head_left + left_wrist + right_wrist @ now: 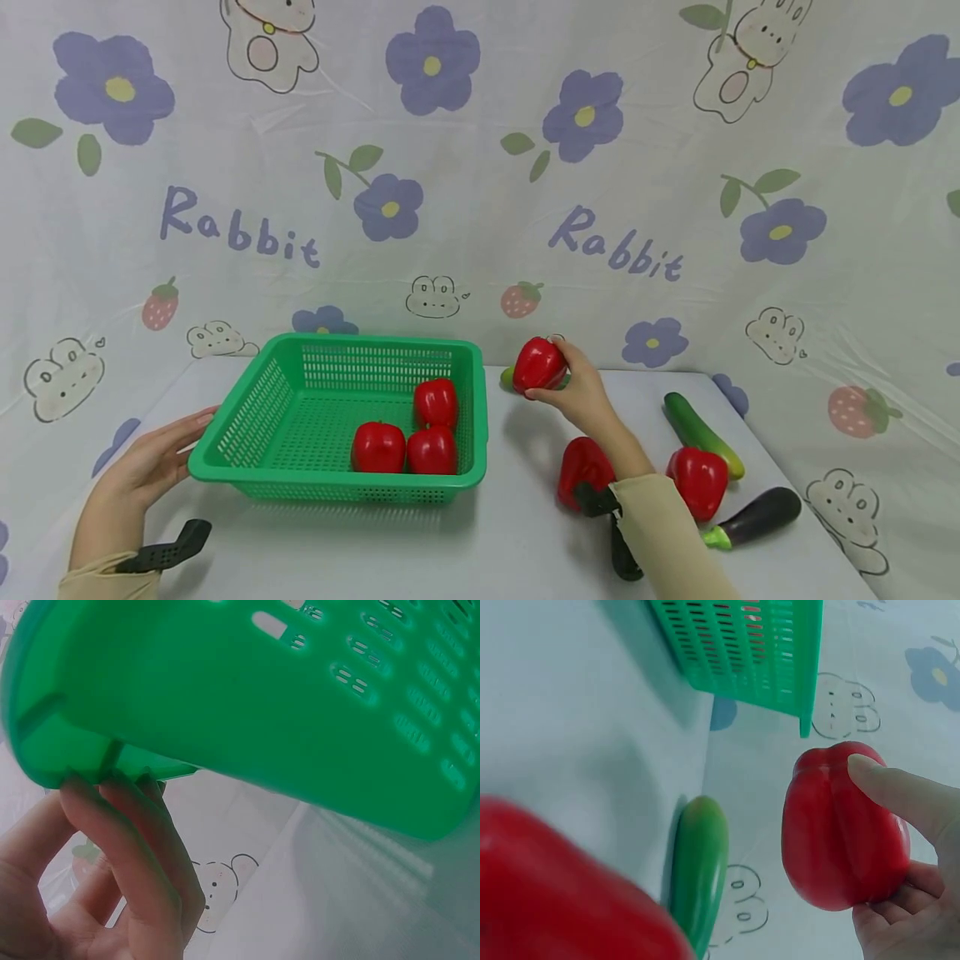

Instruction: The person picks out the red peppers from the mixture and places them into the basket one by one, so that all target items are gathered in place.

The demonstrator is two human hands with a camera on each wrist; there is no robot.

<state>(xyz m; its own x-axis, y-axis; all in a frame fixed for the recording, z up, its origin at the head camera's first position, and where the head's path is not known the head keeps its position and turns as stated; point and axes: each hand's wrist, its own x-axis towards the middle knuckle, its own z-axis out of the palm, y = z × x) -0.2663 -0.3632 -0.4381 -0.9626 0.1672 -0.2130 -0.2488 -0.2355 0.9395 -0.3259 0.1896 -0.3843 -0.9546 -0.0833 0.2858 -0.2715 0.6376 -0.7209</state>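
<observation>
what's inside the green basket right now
Three red peppers lie in the green basket, bunched toward its right side, two in front and one behind. The near wall hides the floor along the front edge, so anything small and flat there cannot be seen.

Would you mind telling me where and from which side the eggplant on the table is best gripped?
Grip the eggplant across its dark middle, coming from above: it lies flat and long, its sides look free, and the green stem end nears a red pepper.
</observation>
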